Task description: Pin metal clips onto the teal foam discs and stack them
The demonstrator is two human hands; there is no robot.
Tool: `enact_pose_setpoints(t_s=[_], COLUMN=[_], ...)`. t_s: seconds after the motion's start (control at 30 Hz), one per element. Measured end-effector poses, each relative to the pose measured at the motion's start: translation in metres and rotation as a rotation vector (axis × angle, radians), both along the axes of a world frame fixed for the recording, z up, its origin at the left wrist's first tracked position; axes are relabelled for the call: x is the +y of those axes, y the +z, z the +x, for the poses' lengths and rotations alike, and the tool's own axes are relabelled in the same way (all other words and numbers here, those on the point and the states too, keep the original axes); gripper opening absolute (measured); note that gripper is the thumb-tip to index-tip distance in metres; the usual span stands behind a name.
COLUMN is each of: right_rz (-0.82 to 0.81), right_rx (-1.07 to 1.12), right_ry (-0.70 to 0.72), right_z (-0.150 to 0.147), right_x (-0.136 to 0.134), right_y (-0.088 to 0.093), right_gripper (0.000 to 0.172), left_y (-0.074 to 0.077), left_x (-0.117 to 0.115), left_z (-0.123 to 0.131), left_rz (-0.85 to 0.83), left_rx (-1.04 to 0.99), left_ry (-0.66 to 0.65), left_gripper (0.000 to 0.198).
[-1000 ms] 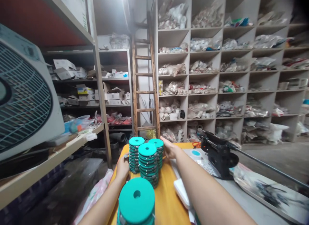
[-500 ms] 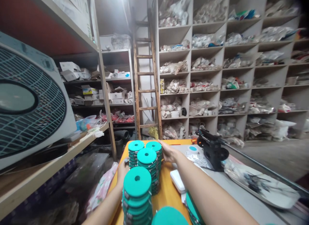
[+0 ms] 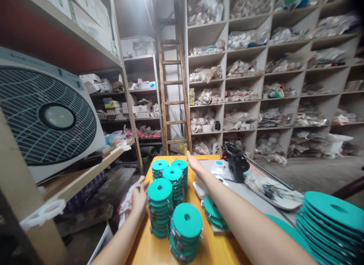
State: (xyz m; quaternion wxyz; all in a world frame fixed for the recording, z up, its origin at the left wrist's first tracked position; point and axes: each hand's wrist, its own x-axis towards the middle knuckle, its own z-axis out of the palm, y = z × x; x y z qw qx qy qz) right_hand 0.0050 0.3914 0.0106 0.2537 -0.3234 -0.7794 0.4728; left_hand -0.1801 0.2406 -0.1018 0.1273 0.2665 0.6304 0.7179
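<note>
Tall compartment shelving point(image 3: 205, 60) filled with bagged parts stands behind a yellow tabletop point(image 3: 155, 251). Toward its left side cluster five stacks of green discs point(image 3: 160, 215) (each top has a round central hole). The left hand point(image 3: 139, 196) and right hand point(image 3: 196, 168) flank them, fingers open.

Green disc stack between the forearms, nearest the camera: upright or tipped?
Upright: the green disc stack stands on the yellow tabletop, top disc facing up, the others layered beneath.
</note>
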Motion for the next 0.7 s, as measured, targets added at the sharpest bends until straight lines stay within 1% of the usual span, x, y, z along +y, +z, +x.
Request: enact_pose_setpoints(t_s=[0.07,0.1,0.17,0.2,0.23,0.27,0.33,0.4,0.47,0.53,0.63,0.7], right_rz=[0.178,0.263,0.425,0.496,0.565,0.631,0.756,0.865,0.946,0.994,1.010,0.985], right_rx=[0.022,0.026,0.009,-0.027,-0.070,-0.107,-0.169,-0.201,-0.212,-0.215,-0.212,-0.195], right_ry=[0.020,0.063,0.220,0.334,0.440,0.505,0.571,0.602,0.624,0.627,0.587,0.505], right_z=[0.017,0.030,0.062,0.080,0.097,0.112,0.132,0.136,0.130,0.122,0.121,0.132], right_x=[-0.019,-0.032,-0.061,-0.075,-0.088,-0.100,-0.113,-0.116,-0.113,-0.109,-0.110,-0.117], right_y=[0.020,0.028,0.035,0.035,0.032,0.027,0.012,-0.003,-0.013,-0.018,-0.013,-0.006], right_gripper=[0.032,0.030,0.026,0.032,0.040,0.047,0.056,0.058,0.054,0.050,0.043,0.035], left_y=[0.003,0.006,0.012,0.017,0.021,0.026,0.035,0.040,0.041,0.039,0.038,0.042], left_x=[-0.021,-0.033,-0.059,-0.072,-0.086,-0.099,-0.122,-0.138,-0.145,-0.145,-0.139,-0.134], left_z=[0.006,0.011,0.027,0.038,0.051,0.064,0.092,0.118,0.138,0.154,0.169,0.177], left_rz=[0.093,0.144,0.228,0.281,0.334,0.365,0.345,0.278,0.213,0.163,0.126,0.109], left_rx=[-0.028,-0.038,-0.050,-0.059,-0.073,-0.095,-0.154,-0.226,-0.284,-0.318,-0.310,-0.277], left_ry=[0.056,0.082,0.094,0.085,0.043,-0.020,-0.145,-0.246,-0.324,-0.394,-0.488,-0.533], left_gripper=[0.021,0.020,0.016,0.014,0.015,0.016,0.021,0.026,0.029,0.032,0.034,0.034])
